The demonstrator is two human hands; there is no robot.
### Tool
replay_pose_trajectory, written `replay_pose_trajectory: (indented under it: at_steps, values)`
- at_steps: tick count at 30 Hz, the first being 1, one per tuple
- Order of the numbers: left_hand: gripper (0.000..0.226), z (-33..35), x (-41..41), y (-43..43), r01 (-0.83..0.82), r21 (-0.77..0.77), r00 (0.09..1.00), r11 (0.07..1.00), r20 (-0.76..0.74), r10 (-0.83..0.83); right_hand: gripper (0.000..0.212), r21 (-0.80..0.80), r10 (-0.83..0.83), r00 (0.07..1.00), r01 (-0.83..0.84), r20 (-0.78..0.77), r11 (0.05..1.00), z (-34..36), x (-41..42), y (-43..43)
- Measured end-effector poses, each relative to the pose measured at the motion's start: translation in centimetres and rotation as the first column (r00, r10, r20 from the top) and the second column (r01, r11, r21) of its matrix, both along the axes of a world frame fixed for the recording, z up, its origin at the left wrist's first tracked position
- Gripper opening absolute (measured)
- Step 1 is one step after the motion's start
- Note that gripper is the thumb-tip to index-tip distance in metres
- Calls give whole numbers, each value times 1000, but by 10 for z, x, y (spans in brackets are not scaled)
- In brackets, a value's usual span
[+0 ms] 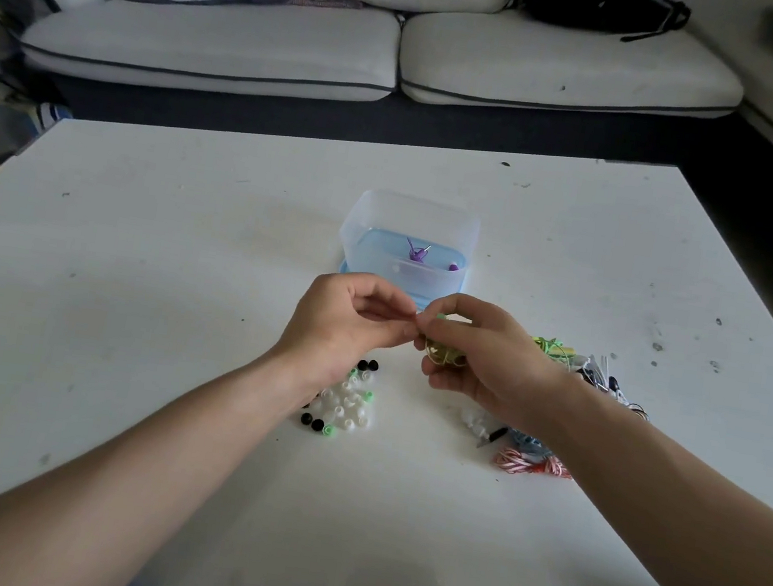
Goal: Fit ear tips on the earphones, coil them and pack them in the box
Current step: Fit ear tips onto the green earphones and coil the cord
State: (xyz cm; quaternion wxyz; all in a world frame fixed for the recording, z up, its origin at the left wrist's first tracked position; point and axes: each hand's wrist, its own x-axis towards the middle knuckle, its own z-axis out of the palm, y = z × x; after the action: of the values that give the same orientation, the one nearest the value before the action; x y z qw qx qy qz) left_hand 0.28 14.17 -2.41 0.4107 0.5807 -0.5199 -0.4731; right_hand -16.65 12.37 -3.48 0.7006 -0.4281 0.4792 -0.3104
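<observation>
— Where does the box stand?
— Near the middle of the bench, mouth up, long axis left to right, purple earphones inside.
— And the hands?
— Just in front of it. The right hand grips the coiled green earphones, bud pointing left. The left hand pinches that bud. Ear tips lie scattered beneath the left wrist.

- Bare tabletop stretches wide on the left and along the near edge.
- Ear tips lie scattered mid-table, with the open-topped box beyond them.
- Tangled earphones and cord bundles crowd the right.
</observation>
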Motion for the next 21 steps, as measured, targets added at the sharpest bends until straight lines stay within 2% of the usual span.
replay_pose_trajectory:
  at_steps: [2,3,4,6,8,11,13,21]
  values:
    - [13,-4,4,-3,17,15,1000,1000,21,-18,7,-25,-11,1000,11,2,1000,-2,-1,0]
    - [11,-8,8,-7,18,20,997,1000,78,-20,7,-35,-30,1000,29,-5,999,-4,-1,0]
    - [10,-15,14,-12,18,11,980,1000,198,-20,7,-41,-51,999,51,-15,998,-5,-1,-1]
    - [11,-28,27,-19,52,9,856,999,515,-50,10,-41,-82,996,80,-38,996,-7,-1,-2]
    - [10,-38,32,-20,90,85,734,992,668,-124,13,-32,-88,995,86,-51,996,-8,-2,-2]
    - [8,-47,31,-18,105,152,612,983,769,-184,11,-27,-76,995,74,-57,997,-7,-2,-2]
    - [8,-49,30,-19,89,153,566,984,806,-176,10,-29,-70,996,68,-59,997,-7,-2,-1]
    - [10,-55,28,-21,65,210,555,976,805,-210,10,-12,-73,995,72,-66,997,-6,-2,-2]
